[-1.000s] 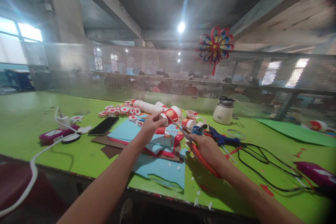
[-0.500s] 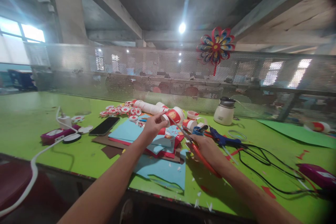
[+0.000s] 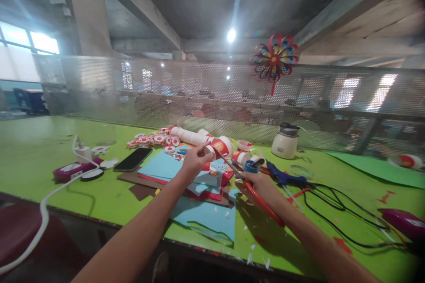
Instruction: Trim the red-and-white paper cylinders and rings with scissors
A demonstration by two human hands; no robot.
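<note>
A red-and-white paper cup (image 3: 219, 146) is pinched on its side by the left hand (image 3: 194, 162); red scissors (image 3: 247, 184), gripped by the right hand (image 3: 262, 185), slant up-left toward its rim

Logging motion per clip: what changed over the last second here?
Very little. The left hand keeps holding the red paper cup, the right hand keeps the red-handled scissors at its rim. The view drifted slightly; phone, glue gun and paper sheets stayed put.
</note>
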